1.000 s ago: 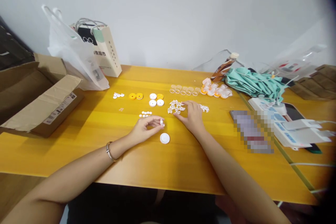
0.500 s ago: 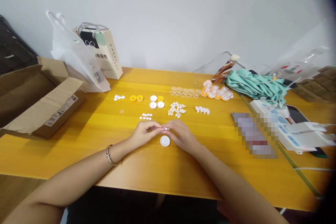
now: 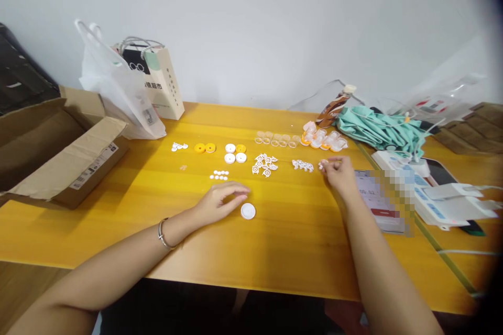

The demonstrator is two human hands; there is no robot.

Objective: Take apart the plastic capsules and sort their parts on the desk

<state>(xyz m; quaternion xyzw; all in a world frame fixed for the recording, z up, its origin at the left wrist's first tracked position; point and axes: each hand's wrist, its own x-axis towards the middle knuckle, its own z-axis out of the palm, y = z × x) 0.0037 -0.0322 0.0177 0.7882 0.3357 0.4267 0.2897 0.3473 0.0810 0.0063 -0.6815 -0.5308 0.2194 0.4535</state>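
Small whitish part [image 3: 321,164], right of centre in frame, in the pinch of the right hand [image 3: 340,175], fingers closed on it. Too small and covered to tell pointing direction or long axis. Just left of it, white openwork pieces [image 3: 302,166], row running left to right. Near centre, left hand [image 3: 214,205], fingers open, thumb apart from fingertips; just beside, white disc [image 3: 248,211], flat, round face up.

Writing: digits "00" and "02" on phone [image 3: 371,193], right, partly pixelated. "镜超市" on paper bag [image 3: 164,102], upper left. Label on carton [image 3: 70,162], left, too small to read. Lettering on brown bottle [image 3: 330,111], upper right, unclear.

Underneath, glossy yellow-brown tabletop [image 3: 283,251]; behind, plain pale wall [image 3: 251,36].
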